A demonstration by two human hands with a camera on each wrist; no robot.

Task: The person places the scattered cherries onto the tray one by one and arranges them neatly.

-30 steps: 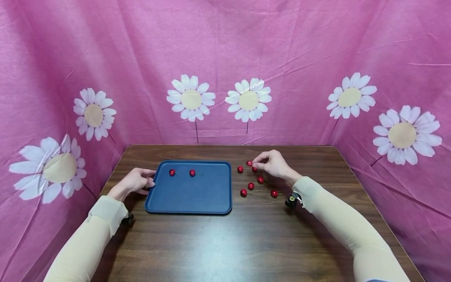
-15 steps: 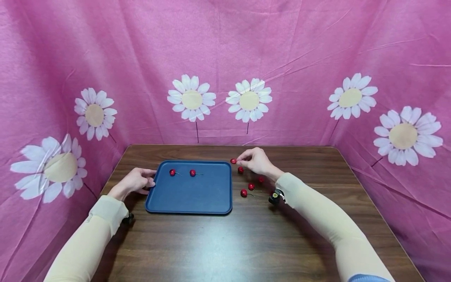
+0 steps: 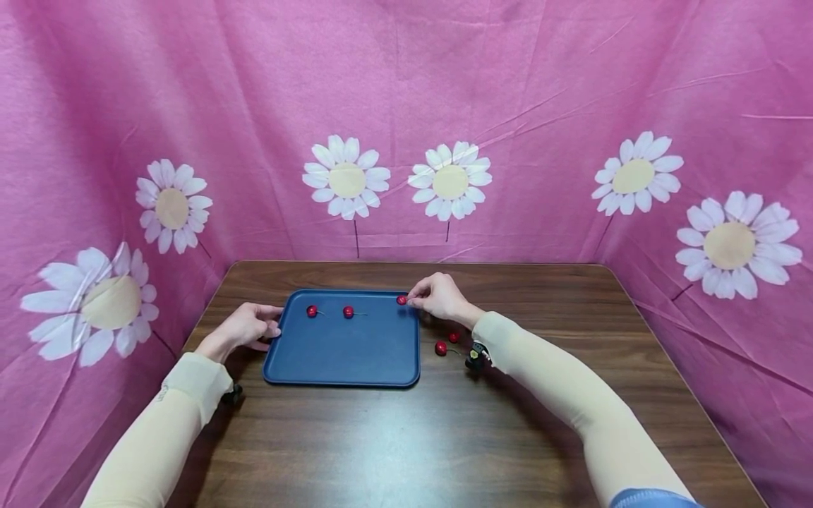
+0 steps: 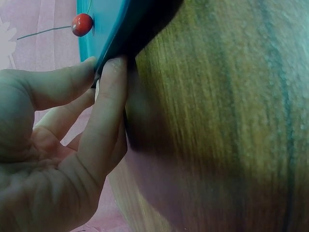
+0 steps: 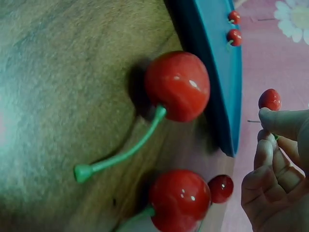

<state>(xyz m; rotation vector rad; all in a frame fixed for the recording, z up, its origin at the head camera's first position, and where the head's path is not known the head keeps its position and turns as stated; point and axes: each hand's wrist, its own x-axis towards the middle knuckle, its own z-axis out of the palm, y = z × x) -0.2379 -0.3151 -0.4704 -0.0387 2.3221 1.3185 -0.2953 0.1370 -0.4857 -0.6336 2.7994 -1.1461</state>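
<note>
My left hand (image 3: 244,328) pinches the left rim of the blue tray (image 3: 343,360); in the left wrist view the thumb lies against the inner side and a finger against the outside. On the tray's far left part lie two red cherries, one cherry (image 3: 312,311) left of the other cherry (image 3: 348,312), stems pointing right. My right hand (image 3: 438,296) holds a third cherry (image 5: 270,99) between thumb and fingertips, over the tray's far right corner. Most of its stem is hidden by the fingers.
Right of the tray, a cherry (image 3: 441,348) with a green stem lies on the wooden table (image 3: 356,444). Another cherry (image 5: 179,199) and a smaller-looking cherry (image 5: 221,188) are beyond it. The right forearm hides part of this area. Pink flowered cloth (image 3: 394,85) surrounds the table.
My right hand has carried the cherry leftward from the group of cherries to above the tray's far right corner. The left hand and tray have stayed in place.
</note>
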